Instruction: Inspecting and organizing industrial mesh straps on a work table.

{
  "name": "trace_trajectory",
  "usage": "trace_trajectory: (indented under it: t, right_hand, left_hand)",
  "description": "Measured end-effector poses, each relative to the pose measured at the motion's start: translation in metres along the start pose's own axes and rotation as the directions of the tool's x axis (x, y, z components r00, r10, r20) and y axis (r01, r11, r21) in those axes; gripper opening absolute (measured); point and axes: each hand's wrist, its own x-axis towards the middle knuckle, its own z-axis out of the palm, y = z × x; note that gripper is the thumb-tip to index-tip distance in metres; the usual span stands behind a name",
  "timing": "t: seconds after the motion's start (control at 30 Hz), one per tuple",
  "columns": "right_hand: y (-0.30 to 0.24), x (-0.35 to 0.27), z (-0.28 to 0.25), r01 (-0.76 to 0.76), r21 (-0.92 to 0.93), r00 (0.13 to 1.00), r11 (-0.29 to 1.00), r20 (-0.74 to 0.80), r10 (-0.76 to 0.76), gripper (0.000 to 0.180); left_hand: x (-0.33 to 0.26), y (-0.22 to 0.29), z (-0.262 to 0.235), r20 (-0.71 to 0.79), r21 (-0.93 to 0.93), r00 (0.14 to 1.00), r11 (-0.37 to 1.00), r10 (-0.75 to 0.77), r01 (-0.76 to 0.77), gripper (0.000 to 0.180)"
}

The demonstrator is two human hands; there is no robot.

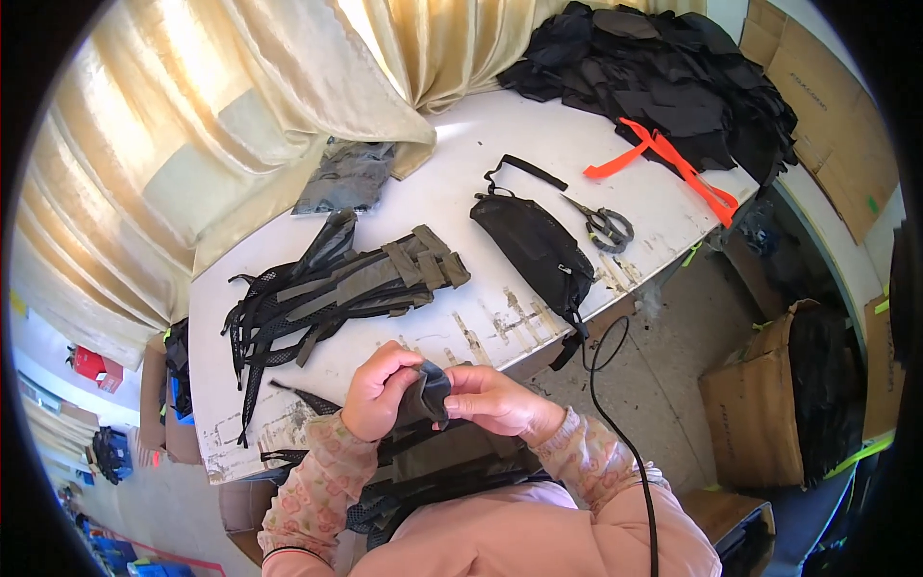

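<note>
Just beyond my lap, my left hand (377, 389) is closed, pinching a dark grey-green fabric piece (421, 399). My right hand (500, 400) grips the same piece from the other side, thumb and fingertips pressed on its edge. More dark fabric and mesh straps (442, 473) lie across my lap beneath both hands. On the white table (413, 332) ahead, a stack of black mesh and olive strap pieces (356, 284) spreads to the left. A black waist bag (534, 250) with a strap rests right of it, beside black-handled scissors (608, 231).
A heap of black fabric (663, 82) covers the table's far right, with an orange strip (663, 159) before it. A plastic-wrapped dark bundle (346, 178) lies by the curtain (260, 106). A black cable (625, 438) hangs at right, near a cardboard box (750, 413) on the floor.
</note>
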Motion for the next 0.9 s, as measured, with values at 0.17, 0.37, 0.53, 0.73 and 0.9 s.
trace_trajectory:
  t: [0.17,0.37,0.53,0.73,0.9]
  right_hand:
    - [0.007,0.003,0.002,0.111,-0.656,0.886,0.746,-0.276,-0.374,0.010]
    - [0.003,0.007,0.000,0.069,-0.932,0.676,0.357,-0.219,-0.704,0.014]
    - [-0.027,0.005,0.012,0.119,-0.868,0.831,0.482,-0.179,-0.526,0.020]
    - [-0.025,-0.002,0.022,0.054,-0.949,0.815,0.312,-0.139,-0.563,0.007]
    - [-0.040,-0.023,0.015,0.051,-0.824,0.625,0.565,-0.415,-0.661,0.011]
  left_hand:
    - [0.001,0.020,-0.005,0.185,-0.279,0.966,0.933,-0.178,0.225,0.020]
    - [0.001,0.005,-0.003,0.063,0.047,0.956,0.958,-0.287,0.284,0.021]
    - [0.010,0.010,0.001,0.065,0.115,0.951,0.949,-0.302,0.293,0.030]
    - [-0.003,-0.001,-0.015,0.331,0.022,0.893,0.948,-0.306,0.317,0.047]
    - [-0.044,-0.010,-0.077,0.441,0.307,0.791,0.899,-0.425,0.312,0.049]
